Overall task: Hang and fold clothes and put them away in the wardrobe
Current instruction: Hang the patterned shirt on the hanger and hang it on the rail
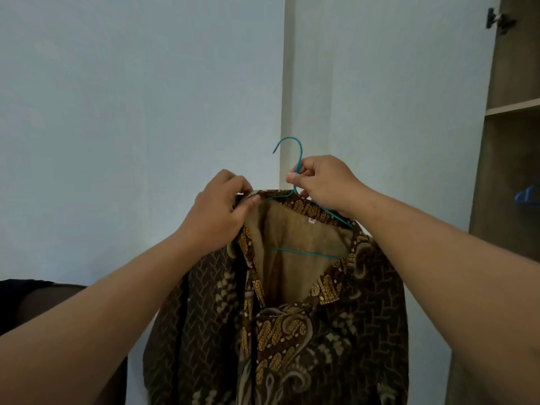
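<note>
A brown batik shirt (306, 331) with gold patterns hangs in front of me, its tan lining showing at the open neck. A teal wire hanger (287, 146) sits inside it, its hook sticking up above the collar. My right hand (324, 182) pinches the hanger's neck just below the hook. My left hand (222, 209) grips the shirt's collar at the left side. Part of the hanger's lower bar shows across the lining; the rest is hidden by the fabric.
A wooden wardrobe (508, 141) stands open at the right, with a shelf (514, 108) and something blue (527, 195) inside. A pale wall (131, 112) fills the background. Dark furniture (38, 299) sits at the lower left.
</note>
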